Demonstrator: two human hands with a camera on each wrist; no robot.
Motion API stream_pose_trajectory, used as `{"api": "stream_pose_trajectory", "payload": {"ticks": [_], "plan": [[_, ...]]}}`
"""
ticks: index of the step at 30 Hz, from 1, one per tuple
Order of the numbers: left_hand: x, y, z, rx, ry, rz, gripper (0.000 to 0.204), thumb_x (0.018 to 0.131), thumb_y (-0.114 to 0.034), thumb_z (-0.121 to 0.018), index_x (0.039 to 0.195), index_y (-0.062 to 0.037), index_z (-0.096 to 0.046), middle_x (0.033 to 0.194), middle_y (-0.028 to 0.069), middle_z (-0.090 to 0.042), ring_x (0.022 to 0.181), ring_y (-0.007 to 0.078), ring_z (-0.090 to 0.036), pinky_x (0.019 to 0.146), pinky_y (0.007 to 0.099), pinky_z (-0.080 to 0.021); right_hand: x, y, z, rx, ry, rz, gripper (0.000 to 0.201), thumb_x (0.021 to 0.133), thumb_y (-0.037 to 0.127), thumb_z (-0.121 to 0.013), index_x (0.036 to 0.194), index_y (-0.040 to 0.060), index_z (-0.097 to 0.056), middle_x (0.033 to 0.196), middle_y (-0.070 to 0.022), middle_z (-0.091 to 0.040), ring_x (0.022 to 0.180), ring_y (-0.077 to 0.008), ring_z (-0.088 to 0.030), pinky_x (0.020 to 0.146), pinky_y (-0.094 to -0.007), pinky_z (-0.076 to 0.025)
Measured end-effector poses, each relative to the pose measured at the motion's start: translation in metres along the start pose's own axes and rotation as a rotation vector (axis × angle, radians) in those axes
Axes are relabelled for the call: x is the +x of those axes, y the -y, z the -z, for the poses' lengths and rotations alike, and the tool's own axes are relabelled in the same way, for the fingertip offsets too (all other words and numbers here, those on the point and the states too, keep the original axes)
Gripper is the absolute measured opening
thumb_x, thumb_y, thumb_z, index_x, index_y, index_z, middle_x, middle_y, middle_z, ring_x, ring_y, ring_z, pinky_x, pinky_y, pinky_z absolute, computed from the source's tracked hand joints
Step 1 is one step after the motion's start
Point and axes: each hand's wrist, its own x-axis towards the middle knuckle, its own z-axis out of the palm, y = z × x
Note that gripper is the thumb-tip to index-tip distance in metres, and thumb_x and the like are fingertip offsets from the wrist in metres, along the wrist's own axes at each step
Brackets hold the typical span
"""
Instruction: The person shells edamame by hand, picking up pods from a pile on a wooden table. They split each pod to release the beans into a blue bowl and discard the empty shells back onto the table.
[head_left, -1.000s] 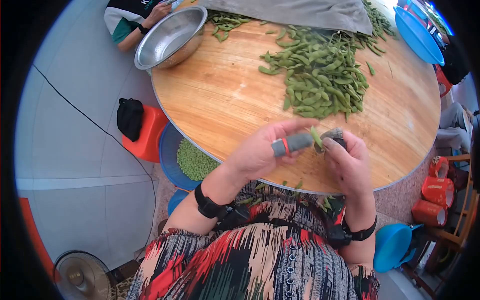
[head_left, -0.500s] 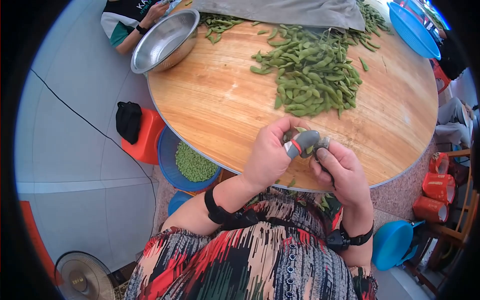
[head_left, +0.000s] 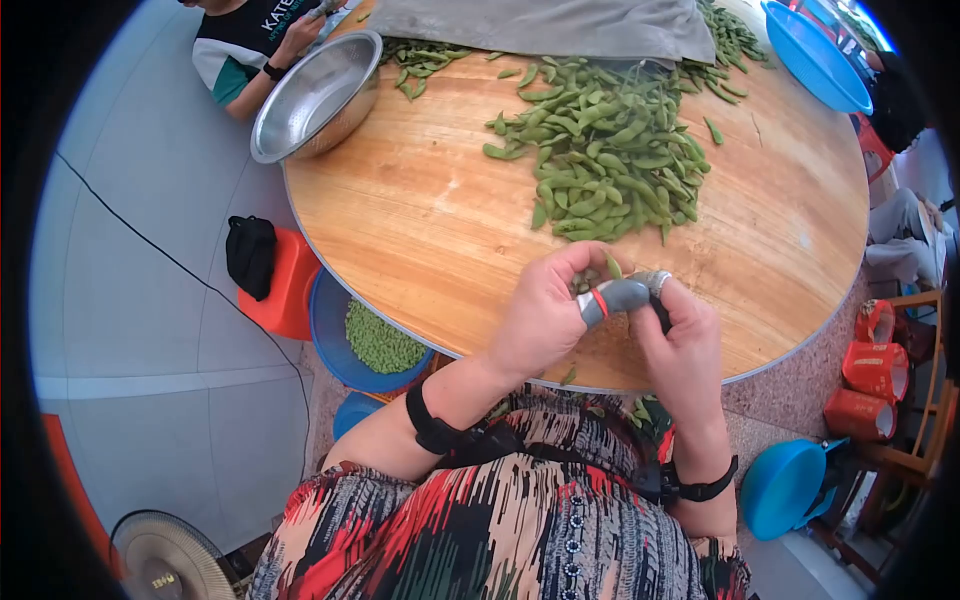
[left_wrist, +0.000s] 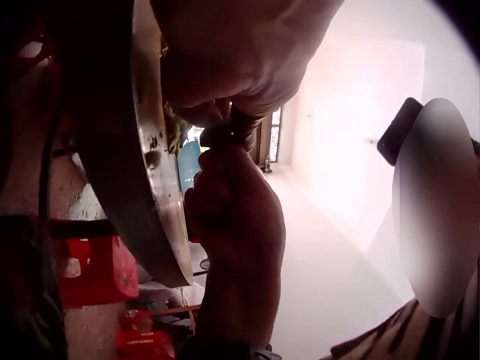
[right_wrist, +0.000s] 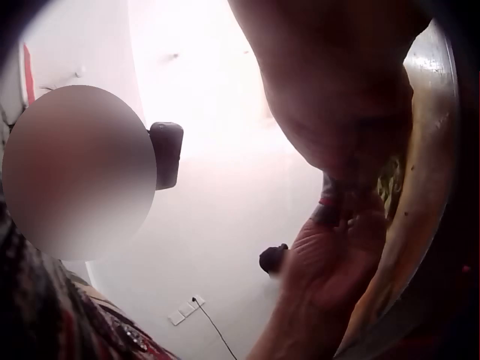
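Observation:
In the head view my left hand [head_left: 545,315] pinches a green edamame pod [head_left: 612,264] close over the round wooden table [head_left: 420,225]. Its thumb wears a grey cover [head_left: 628,295] with a red band. My right hand [head_left: 685,345] has curled fingers, a wrapped fingertip and a dark thumb cover; these meet the left thumb at the pod's lower end, which is mostly hidden. Both wrist views are dark: the left hand [left_wrist: 232,56] and right hand [left_wrist: 236,202] touch at the fingertips. Beyond them lies a heap of edamame pods [head_left: 610,150].
A grey cloth [head_left: 560,25] covers more pods. A metal colander [head_left: 320,95] stands at the table's left edge, a blue basket [head_left: 815,55] at the far right. Below the left edge, a blue basin [head_left: 335,350] holds shelled beans [head_left: 385,340]. Another person's arm [head_left: 255,90] shows at upper left.
The left hand came in from beside the right hand's pod and now pinches a pod, its covered thumb against the right fingertips. The view has shifted slightly, moving the table leftward.

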Motion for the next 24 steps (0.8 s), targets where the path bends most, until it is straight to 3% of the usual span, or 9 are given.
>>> {"api": "stream_pose_trajectory", "payload": {"ticks": [2, 7, 11, 13, 15, 17, 18, 20, 24], "plan": [[0.001, -0.002, 0.0, 0.017, 0.003, 0.006, 0.025, 0.081, -0.009, -0.064, 0.104, -0.0005, -0.057, 0.09, -0.0002, -0.058, 0.081, 0.0042, -0.052, 0.071, 0.0178, -0.043, 0.002, -0.001, 0.002, 0.016, -0.061, -0.003, 0.011, 0.086, 0.011, -0.052, 0.082, 0.0035, -0.059, 0.062, 0.0049, -0.049, 0.053, -0.0019, -0.041, 0.047, -0.0187, -0.031], [0.004, -0.009, 0.008, -0.182, 0.104, 0.139, 0.033, 0.084, -0.01, -0.06, 0.115, 0.0007, -0.054, 0.092, -0.0003, -0.059, 0.08, 0.0025, -0.052, 0.068, 0.0164, -0.043, 0.004, -0.004, 0.019, 0.716, 0.171, -0.407, 0.013, 0.088, 0.015, -0.053, 0.084, 0.0036, -0.058, 0.062, 0.0054, -0.048, 0.054, -0.0017, -0.04, 0.047, -0.0183, -0.029], [0.007, -0.006, 0.008, -0.17, 0.184, 0.046, 0.033, 0.087, -0.009, -0.056, 0.118, -0.0003, -0.052, 0.092, -0.0007, -0.059, 0.078, 0.0035, -0.052, 0.068, 0.0171, -0.042, 0.007, -0.005, 0.026, 0.354, 0.295, -0.311, 0.017, 0.091, 0.019, -0.051, 0.09, 0.0035, -0.057, 0.061, 0.0055, -0.046, 0.051, -0.0016, -0.036, 0.045, -0.0179, -0.027], [0.005, -0.007, 0.007, -0.032, 0.142, 0.007, 0.035, 0.087, -0.009, -0.056, 0.12, -0.0011, -0.049, 0.092, -0.0008, -0.059, 0.076, 0.004, -0.052, 0.067, 0.0178, -0.041, 0.01, -0.012, 0.023, 0.216, -0.018, -0.19, 0.021, 0.092, 0.022, -0.048, 0.094, 0.0032, -0.057, 0.06, 0.0052, -0.044, 0.05, -0.0013, -0.034, 0.044, -0.0168, -0.025], [0.003, -0.013, 0.007, 0.444, 0.175, -0.1, 0.045, 0.083, -0.009, -0.06, 0.124, -0.0035, -0.042, 0.083, 0.0017, -0.059, 0.071, 0.0084, -0.052, 0.066, 0.0202, -0.04, 0.009, -0.005, 0.031, 0.361, 0.037, -0.201, 0.024, 0.094, 0.025, -0.046, 0.097, 0.003, -0.057, 0.06, 0.0046, -0.043, 0.05, -0.002, -0.035, 0.045, -0.0174, -0.026], [0.002, -0.019, 0.004, 0.578, 0.177, -0.204, 0.049, 0.081, -0.009, -0.062, 0.125, -0.0048, -0.039, 0.078, 0.0033, -0.059, 0.068, 0.011, -0.053, 0.064, 0.0213, -0.04, 0.008, -0.002, 0.035, 0.717, 0.145, -0.26, 0.025, 0.093, 0.024, -0.047, 0.095, 0.0021, -0.059, 0.063, 0.005, -0.047, 0.053, -0.0025, -0.038, 0.047, -0.0171, -0.028], [0.001, -0.021, 0.003, 0.713, 0.177, -0.308, 0.054, 0.079, -0.009, -0.063, 0.126, -0.0061, -0.036, 0.073, 0.0048, -0.058, 0.065, 0.0137, -0.053, 0.062, 0.0224, -0.04, 0.008, -0.001, 0.034, 0.717, 0.147, -0.259, 0.025, 0.093, 0.024, -0.047, 0.095, 0.0021, -0.059, 0.063, 0.005, -0.047, 0.053, -0.0025, -0.038, 0.047, -0.0171, -0.028], [-0.001, -0.025, 0.003, 0.727, 0.176, -0.32, 0.056, 0.078, -0.008, -0.064, 0.127, -0.0068, -0.036, 0.071, 0.0062, -0.057, 0.063, 0.0161, -0.054, 0.061, 0.0236, -0.042, 0.009, 0.002, 0.03, 0.285, 0.079, -0.193, 0.021, 0.09, 0.02, -0.051, 0.09, 0.0015, -0.061, 0.065, 0.0058, -0.051, 0.053, -0.0026, -0.039, 0.048, -0.017, -0.029], [-0.003, -0.02, 0.009, 0.769, 0.11, -0.474, 0.05, 0.075, -0.005, -0.065, 0.122, -0.0077, -0.045, 0.07, 0.0065, -0.058, 0.061, 0.0184, -0.057, 0.058, 0.027, -0.045, 0.002, 0.006, 0.012, 0.266, 0.027, -0.128, 0.011, 0.085, 0.011, -0.058, 0.086, 0.0005, -0.061, 0.061, 0.0074, -0.049, 0.051, -0.0017, -0.038, 0.046, -0.0174, -0.03]]}}
